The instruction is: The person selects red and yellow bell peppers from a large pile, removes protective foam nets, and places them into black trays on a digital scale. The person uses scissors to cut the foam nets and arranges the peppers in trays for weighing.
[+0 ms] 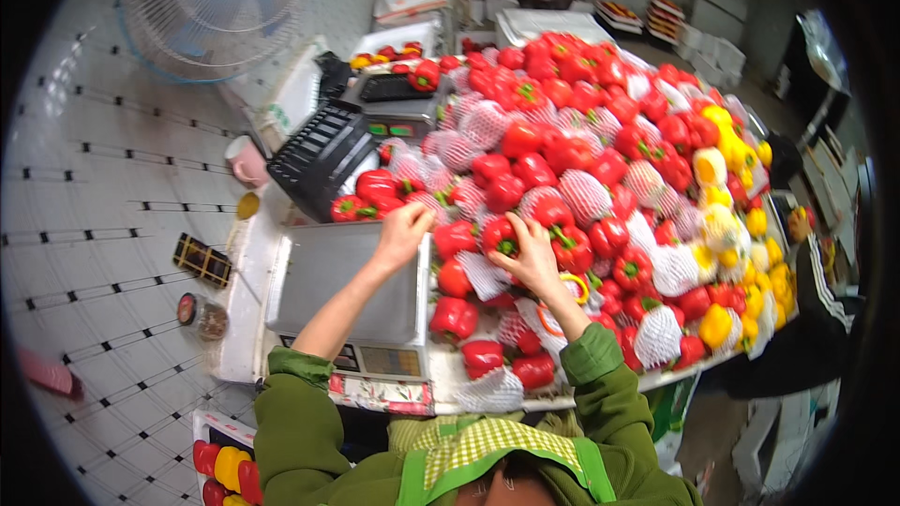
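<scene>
My right hand (529, 253) has its thumb and fingers around a red bell pepper (498, 235) in the heap, the green stem facing my left. My left hand (405, 235) is above the far right corner of a digital scale (351, 274) with a bare metal pan. Its fingers are bunched beside a pink foam net sleeve (430, 206), and whether they pinch it is unclear. Red peppers, some bare and some in foam nets, spread ahead and to the right. Close to my right forearm lies a yellow ring (578, 288), perhaps a tape roll.
A black plastic crate (320, 154) leans beyond the scale, near a second scale (401, 112). Yellow peppers (756, 295) lie at the right, where another person's sleeve (819, 281) shows. A fan (225, 14) stands far left. A tray of peppers (226, 467) sits low left.
</scene>
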A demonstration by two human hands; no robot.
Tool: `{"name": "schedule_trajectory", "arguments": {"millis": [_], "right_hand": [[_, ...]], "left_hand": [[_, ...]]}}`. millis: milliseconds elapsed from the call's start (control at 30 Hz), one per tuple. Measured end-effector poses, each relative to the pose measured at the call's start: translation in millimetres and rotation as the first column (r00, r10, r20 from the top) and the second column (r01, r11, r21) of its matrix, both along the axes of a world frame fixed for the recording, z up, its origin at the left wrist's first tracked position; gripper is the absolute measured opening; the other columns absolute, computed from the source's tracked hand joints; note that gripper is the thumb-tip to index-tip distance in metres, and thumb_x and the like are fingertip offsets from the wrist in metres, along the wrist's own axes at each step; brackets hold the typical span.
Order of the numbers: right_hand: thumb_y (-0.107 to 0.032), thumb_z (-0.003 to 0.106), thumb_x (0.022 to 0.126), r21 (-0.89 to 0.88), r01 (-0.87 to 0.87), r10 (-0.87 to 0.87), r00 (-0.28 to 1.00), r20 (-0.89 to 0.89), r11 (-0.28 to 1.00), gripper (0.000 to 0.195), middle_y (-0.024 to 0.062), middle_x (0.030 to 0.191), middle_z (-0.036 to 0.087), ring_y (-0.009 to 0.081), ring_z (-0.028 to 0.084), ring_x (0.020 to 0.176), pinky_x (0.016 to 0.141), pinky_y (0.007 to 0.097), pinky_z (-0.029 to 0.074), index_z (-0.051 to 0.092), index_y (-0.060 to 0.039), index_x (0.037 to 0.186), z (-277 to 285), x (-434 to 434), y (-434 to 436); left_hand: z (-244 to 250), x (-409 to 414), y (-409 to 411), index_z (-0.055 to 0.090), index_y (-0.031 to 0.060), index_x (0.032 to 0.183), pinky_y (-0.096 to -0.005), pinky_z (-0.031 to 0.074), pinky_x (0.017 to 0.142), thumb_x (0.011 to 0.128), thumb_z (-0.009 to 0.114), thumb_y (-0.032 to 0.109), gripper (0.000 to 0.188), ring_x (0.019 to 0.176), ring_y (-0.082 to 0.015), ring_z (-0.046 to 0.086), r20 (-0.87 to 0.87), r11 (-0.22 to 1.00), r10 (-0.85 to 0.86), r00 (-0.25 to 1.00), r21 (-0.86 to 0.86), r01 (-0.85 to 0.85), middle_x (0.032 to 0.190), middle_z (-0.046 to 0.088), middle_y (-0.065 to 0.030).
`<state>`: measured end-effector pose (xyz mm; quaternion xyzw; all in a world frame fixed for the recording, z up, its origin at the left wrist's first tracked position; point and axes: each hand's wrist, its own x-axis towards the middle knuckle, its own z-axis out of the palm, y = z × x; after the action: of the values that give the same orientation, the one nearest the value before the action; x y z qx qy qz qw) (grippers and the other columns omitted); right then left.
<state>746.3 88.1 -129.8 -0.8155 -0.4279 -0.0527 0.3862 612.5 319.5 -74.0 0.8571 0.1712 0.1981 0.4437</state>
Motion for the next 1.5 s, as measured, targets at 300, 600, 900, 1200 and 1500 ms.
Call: {"name": "schedule_trajectory", "arguments": {"millis": [300,600,900,1200,1500], "right_hand": [[-0.038,0.084,0.065,-0.089,-0.197,0.176,0.963,-0.206,0.976,0.076,0.0226,0.115,0.051,0.0412,0.054,0.108,0.092,0.0461,0.047,0.05,-0.0111,0.127,15,16,16],[-0.043,0.084,0.062,-0.236,-0.148,0.118,0.984,-0.136,0.96,0.076,0.0179,0.117,0.053,0.0375,0.051,0.112,0.096,0.0462,0.045,0.054,-0.0152,0.126,18,11,30],[-0.036,0.084,0.066,0.121,-0.113,0.151,0.915,-0.374,0.986,0.073,0.0171,0.118,0.058,0.0312,0.058,0.11,0.094,0.0398,0.047,0.053,-0.0086,0.126,11,25,14],[-0.072,0.053,0.082,0.635,0.403,0.751,-0.378,-0.541,0.659,0.087,0.0143,0.132,0.054,0.0391,0.058,0.111,0.071,0.0412,0.057,0.039,-0.011,0.141,21,-10,27],[-0.067,0.049,0.088,0.596,0.355,0.691,-0.29,-0.662,0.72,0.08,0.0133,0.139,0.05,0.034,0.053,0.123,0.097,0.0512,0.049,0.039,-0.0097,0.142,14,-28,23]], "left_hand": [[37,-26,133,0.065,0.0057,0.102,-0.0423,0.049,0.086,0.083,0.062,0.011,0.02,0.098,-0.0329,0.06,0.28,0.593,0.281,0.918,0.701,-0.395,0.102,0.062,-0.0133],[19,-8,225,0.071,0.0065,0.074,-0.0447,0.055,0.067,0.08,0.06,0.011,0.013,0.077,-0.0327,0.068,0.069,0.371,0.61,0.789,0.856,-0.361,0.08,0.066,-0.0149],[9,0,236,0.07,0.0046,0.075,-0.0445,0.056,0.069,0.079,0.064,0.01,0.009,0.079,-0.036,0.068,-0.016,0.427,0.633,0.774,0.841,-0.333,0.083,0.067,-0.0182],[8,-7,242,0.069,0.0042,0.073,-0.0423,0.056,0.068,0.078,0.062,0.004,0.008,0.074,-0.0342,0.069,0.013,0.336,0.571,0.821,0.909,-0.248,0.079,0.066,-0.0179],[34,2,217,0.07,0.004,0.084,-0.0359,0.059,0.071,0.067,0.078,0.009,0.02,0.082,-0.0281,0.071,-0.234,0.341,0.611,0.756,0.94,0.016,0.088,0.069,-0.0158]]}}
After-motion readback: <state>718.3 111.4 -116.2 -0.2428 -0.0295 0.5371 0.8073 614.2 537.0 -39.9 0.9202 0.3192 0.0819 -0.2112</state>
